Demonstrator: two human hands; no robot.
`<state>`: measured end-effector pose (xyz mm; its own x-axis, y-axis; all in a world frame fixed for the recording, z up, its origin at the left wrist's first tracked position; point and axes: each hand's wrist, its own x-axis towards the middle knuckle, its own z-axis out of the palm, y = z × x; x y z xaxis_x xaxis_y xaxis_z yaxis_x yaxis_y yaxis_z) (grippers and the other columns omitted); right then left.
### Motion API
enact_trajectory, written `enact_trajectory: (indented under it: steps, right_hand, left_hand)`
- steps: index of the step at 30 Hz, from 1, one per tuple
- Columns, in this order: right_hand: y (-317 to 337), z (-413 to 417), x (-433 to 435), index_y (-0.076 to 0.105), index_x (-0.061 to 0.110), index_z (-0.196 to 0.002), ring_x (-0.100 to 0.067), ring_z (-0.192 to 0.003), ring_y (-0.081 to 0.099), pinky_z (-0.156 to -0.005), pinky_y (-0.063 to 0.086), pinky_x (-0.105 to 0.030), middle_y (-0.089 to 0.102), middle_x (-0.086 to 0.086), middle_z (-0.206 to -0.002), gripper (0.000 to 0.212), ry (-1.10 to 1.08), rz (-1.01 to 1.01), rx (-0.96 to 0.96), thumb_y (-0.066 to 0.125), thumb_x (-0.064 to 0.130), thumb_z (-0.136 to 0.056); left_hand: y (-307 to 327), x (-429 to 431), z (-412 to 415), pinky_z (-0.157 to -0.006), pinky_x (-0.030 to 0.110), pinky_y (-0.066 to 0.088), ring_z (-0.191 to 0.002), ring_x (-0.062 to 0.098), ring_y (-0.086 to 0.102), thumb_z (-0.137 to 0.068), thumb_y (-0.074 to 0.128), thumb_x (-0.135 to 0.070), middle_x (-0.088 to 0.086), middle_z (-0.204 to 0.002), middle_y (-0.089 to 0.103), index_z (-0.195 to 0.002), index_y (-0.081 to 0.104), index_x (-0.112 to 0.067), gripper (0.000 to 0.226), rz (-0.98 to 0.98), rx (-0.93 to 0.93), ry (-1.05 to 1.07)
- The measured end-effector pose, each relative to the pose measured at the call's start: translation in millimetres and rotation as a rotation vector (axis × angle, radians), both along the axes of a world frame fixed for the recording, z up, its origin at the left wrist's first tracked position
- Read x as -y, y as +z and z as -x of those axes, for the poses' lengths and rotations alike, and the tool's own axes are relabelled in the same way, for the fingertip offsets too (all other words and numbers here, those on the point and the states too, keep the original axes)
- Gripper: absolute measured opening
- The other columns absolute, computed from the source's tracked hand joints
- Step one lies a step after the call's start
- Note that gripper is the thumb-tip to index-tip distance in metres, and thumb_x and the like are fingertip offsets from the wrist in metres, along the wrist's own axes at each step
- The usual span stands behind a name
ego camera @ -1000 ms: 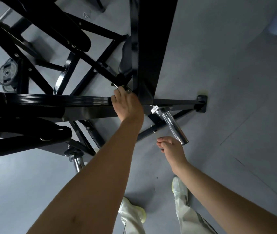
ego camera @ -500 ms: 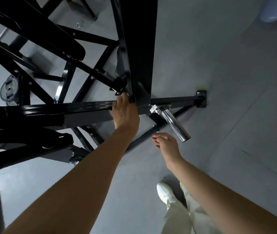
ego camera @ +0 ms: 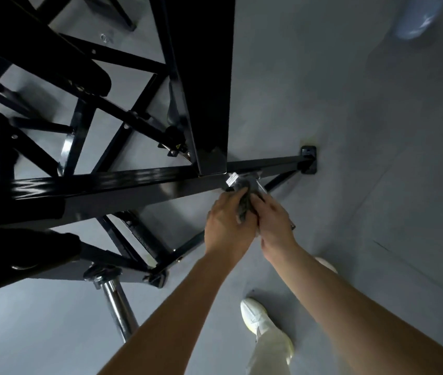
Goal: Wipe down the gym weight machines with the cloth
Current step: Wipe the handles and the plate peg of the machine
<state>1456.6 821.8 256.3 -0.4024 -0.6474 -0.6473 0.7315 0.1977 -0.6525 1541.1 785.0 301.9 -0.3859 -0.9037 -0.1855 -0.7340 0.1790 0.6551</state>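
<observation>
Person stands over the black machine frame (ego camera: 123,182), both hands together at the short chrome peg (ego camera: 231,180) on its low rail. A dark cloth (ego camera: 244,209) is bunched between them, against the peg. The left hand (ego camera: 227,223) has its grip curled round the cloth, and the right hand (ego camera: 274,220) likewise, hiding most of the peg. One white shoe (ego camera: 254,312) stands on the grey floor (ego camera: 350,104).

Frame (ego camera: 134,182): black metal, gloss paint, bright streaks of reflection along the beam.
Lower peg (ego camera: 119,312): chromed metal, mirror-smooth.
Upper peg (ego camera: 232,180): chromed metal, polished collar showing.
Cloth (ego camera: 245,208): dark grey fabric, soft, crumpled.
Pad (ego camera: 52,69): black, dull finish.
Floor (ego camera: 350,104): grey, matt, smooth, with fine seams.
Shoe (ego camera: 253,312): white, smooth upper.
Trousers (ego camera: 269,355): pale woven fabric, matt.
</observation>
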Motion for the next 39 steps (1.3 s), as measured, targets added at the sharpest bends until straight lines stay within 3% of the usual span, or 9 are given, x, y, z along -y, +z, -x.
enact_trajectory:
  steps: [4, 8, 13, 18, 24, 29, 32, 35, 39]
  right_hand:
    - [-10.2, 36.1, 51.8, 0.081, 0.021, -0.091, -0.036, -0.098, 0.075, -0.093, 0.06, -0.054, 0.079, -0.012, -0.093, 0.013, 0.049, -0.062, -0.214, 0.074, 0.026, -0.082]
    - [-23.2, 52.3, 95.4, 0.082, 0.012, -0.094, -0.013, -0.076, 0.071, -0.072, 0.055, -0.03, 0.076, -0.005, -0.08, 0.012, 0.324, -0.034, -0.541, 0.07, 0.014, -0.09]
    - [-39.4, 73.8, 136.1, 0.08, 0.014, -0.089, -0.015, -0.074, 0.062, -0.067, 0.039, -0.028, 0.069, -0.006, -0.078, 0.018, 0.658, 0.059, -0.862, 0.064, 0.015, -0.096]
    - [-57.8, 75.6, 161.6, 0.082, 0.018, -0.096, -0.016, -0.084, 0.068, -0.074, 0.041, -0.024, 0.069, -0.004, -0.086, 0.022, 0.771, 0.099, -0.893, 0.059, 0.02, -0.097]
    - [-43.6, 80.5, 103.0, 0.073, 0.015, -0.073, -0.041, -0.071, 0.072, -0.069, 0.06, -0.051, 0.071, -0.015, -0.069, 0.023, 0.673, 0.08, -0.559, 0.069, 0.019, -0.094]
    - [-40.2, 86.0, 125.0, 0.077, 0.015, -0.077, -0.026, -0.069, 0.073, -0.068, 0.058, -0.041, 0.074, -0.011, -0.072, 0.024, 0.708, 0.074, -0.718, 0.065, 0.015, -0.098]
    - [-42.4, 78.2, 138.4, 0.079, 0.013, -0.091, -0.023, -0.087, 0.07, -0.079, 0.053, -0.033, 0.073, -0.012, -0.095, 0.019, 0.739, 0.025, -0.86, 0.062, 0.016, -0.097]
    - [-47.0, 75.1, 120.2, 0.071, 0.022, -0.072, -0.031, -0.077, 0.068, -0.075, 0.057, -0.047, 0.07, -0.012, -0.082, 0.023, 0.768, -0.015, -0.879, 0.06, 0.028, -0.091]
    - [-9.0, 82.0, 52.4, 0.076, 0.015, -0.083, -0.018, -0.072, 0.065, -0.069, 0.051, -0.039, 0.072, -0.001, -0.08, 0.018, 1.105, 0.107, -0.955, 0.064, 0.017, -0.096]
  left_hand:
    - [-16.8, 26.5, 6.2, -0.097, 0.046, 0.052, -0.124, 0.024, 0.047, -0.086, 0.063, -0.012, 0.004, -0.136, 0.051, -0.129, 0.061, -0.019, 0.044, 0.255, 0.255, 0.065]
    - [-37.2, 31.9, 18.3, -0.106, 0.048, 0.043, -0.14, 0.034, 0.036, -0.085, 0.063, -0.024, 0.01, -0.149, 0.046, -0.132, 0.058, -0.014, 0.048, 0.331, 0.526, -0.042]
    - [-47.5, 40.4, 25.8, -0.096, 0.046, 0.045, -0.131, 0.034, 0.043, -0.073, 0.059, -0.002, 0.01, -0.141, 0.052, -0.125, 0.06, -0.011, 0.054, 0.3, 0.577, 0.003]
    - [-45.2, 47.8, 34.0, -0.099, 0.043, 0.043, -0.127, 0.031, 0.046, -0.068, 0.051, 0.003, 0.007, -0.137, 0.055, -0.131, 0.055, -0.011, 0.065, 0.307, 0.546, 0.054]
    - [-37.1, 50.5, 36.8, -0.099, 0.044, 0.045, -0.123, 0.029, 0.051, -0.07, 0.049, 0.01, 0.007, -0.129, 0.063, -0.129, 0.054, -0.008, 0.062, 0.29, 0.503, 0.111]
    - [-30.4, 54.6, 37.1, -0.104, 0.046, 0.043, -0.128, 0.03, 0.049, -0.07, 0.048, 0.007, 0.007, -0.133, 0.061, -0.134, 0.052, -0.008, 0.066, 0.239, 0.482, 0.095]
    - [-25.6, 55.4, 37.5, -0.107, 0.046, 0.041, -0.132, 0.029, 0.046, -0.072, 0.049, 0.008, 0.006, -0.136, 0.059, -0.136, 0.051, -0.008, 0.066, 0.181, 0.446, 0.098]
    - [-17.8, 54.6, 37.1, -0.109, 0.045, 0.041, -0.133, 0.028, 0.044, -0.075, 0.047, 0.01, 0.005, -0.138, 0.057, -0.14, 0.05, -0.011, 0.068, 0.08, 0.404, 0.14]
    - [14.7, 39.4, 40.1, -0.103, 0.045, 0.046, -0.127, 0.027, 0.048, -0.084, 0.048, 0.007, 0.003, -0.136, 0.057, -0.137, 0.052, -0.013, 0.057, -0.03, 0.335, 0.205]
